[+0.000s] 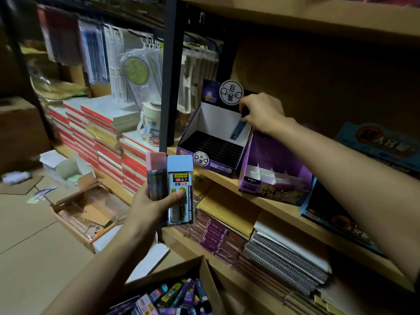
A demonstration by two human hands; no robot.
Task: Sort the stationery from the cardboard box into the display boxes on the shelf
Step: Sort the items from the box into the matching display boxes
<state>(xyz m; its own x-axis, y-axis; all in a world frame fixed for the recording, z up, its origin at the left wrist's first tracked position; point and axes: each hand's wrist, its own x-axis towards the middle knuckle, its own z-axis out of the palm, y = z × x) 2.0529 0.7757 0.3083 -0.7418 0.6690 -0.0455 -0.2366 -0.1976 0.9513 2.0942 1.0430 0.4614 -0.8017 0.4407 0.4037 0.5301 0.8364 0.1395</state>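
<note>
My right hand (261,113) reaches up to the shelf (268,202) and pinches a small blue lead case (237,129) between thumb and fingertips, holding it tilted against the white inner back wall of the purple display box (205,142), above the box's black slotted tray, whose slots look dark and I cannot tell what sits in them. My left hand (151,206) is lower and nearer to me, closed around two more cases held upright side by side: a pale blue case (180,189) printed with "2B 0.7", with my thumb pressed across its front, and a pink-capped case (156,176) with a dark body just to its left, the two touching. Just beside the first display box, to its right and touching it, stands a second purple display box (272,176) with white cardboard dividers forming compartments. Further right along the same shelf lie flat blue boxes (377,144) with orange printing. At the bottom of the view the cardboard box (200,271) stands open, and inside it is a jumble of small stationery packs (172,296) in purple, blue, yellow and black. On the shelf below the display boxes are stacks of spiral notebooks (286,264) and purple-edged packets (213,233). To the left, past a black upright post (168,71), stand piles of red-spined books (100,133), a white mug (151,123) marked "2026", and hanging packaged rulers (136,69). Lower left on the floor is an open wooden tray (88,212)
</note>
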